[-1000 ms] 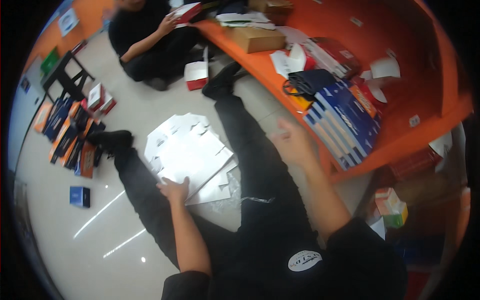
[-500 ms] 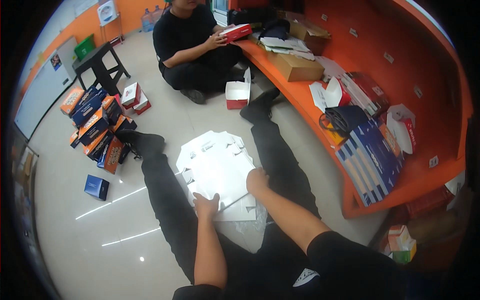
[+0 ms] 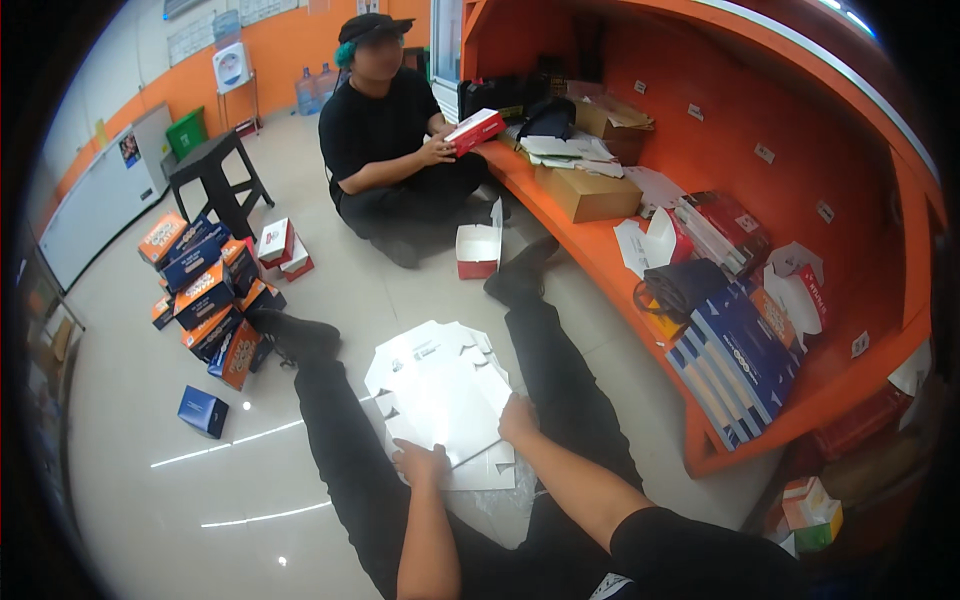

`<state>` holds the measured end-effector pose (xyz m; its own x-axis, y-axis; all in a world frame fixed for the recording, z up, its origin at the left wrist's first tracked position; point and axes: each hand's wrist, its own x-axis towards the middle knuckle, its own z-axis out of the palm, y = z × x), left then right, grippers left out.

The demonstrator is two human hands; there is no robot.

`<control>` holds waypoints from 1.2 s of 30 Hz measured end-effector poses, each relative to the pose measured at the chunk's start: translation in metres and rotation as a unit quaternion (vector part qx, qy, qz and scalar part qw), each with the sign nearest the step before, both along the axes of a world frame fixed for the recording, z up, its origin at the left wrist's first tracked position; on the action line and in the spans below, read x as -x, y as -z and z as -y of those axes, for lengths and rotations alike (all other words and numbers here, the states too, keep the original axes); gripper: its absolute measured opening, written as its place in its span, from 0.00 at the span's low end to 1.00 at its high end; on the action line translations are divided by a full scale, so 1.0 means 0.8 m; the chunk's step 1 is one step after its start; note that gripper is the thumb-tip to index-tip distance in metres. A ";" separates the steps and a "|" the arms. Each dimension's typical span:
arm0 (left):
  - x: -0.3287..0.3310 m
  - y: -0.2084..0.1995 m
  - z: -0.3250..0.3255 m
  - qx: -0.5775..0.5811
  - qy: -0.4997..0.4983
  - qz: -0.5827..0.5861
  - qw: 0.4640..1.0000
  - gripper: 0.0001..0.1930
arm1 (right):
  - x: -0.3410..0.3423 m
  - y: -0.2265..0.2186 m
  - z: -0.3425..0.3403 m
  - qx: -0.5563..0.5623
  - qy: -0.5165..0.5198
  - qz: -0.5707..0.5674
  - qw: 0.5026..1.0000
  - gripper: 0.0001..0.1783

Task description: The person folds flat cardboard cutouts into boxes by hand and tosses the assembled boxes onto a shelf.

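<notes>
While the right hand [image 3: 517, 418] clamps the flat white cardboard sheet [image 3: 448, 385], the left hand [image 3: 422, 463] presumably steadies it alongside. Left-hand closure is unclear.

Worn on the seated person's head, the wide camera looks down and forward along the outstretched legs [image 3: 345, 440], the left hand [image 3: 422, 463] and right hand [image 3: 518, 420] close, below the middle, the orange wall [image 3: 285, 50] far off, top left.

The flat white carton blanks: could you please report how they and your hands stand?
Left hand at near edge, right hand gripping right edge. Flat white carton blanks stacked between legs. Clear plastic film showing past near edge.
</notes>
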<state>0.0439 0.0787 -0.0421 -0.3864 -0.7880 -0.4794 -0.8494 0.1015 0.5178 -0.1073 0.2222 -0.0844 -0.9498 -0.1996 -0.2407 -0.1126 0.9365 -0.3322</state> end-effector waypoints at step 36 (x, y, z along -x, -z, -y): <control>-0.069 -0.175 -0.014 -0.361 -0.018 -0.568 0.739 0.35 | -0.155 -0.240 -0.044 0.355 -0.560 -0.210 0.718 0.21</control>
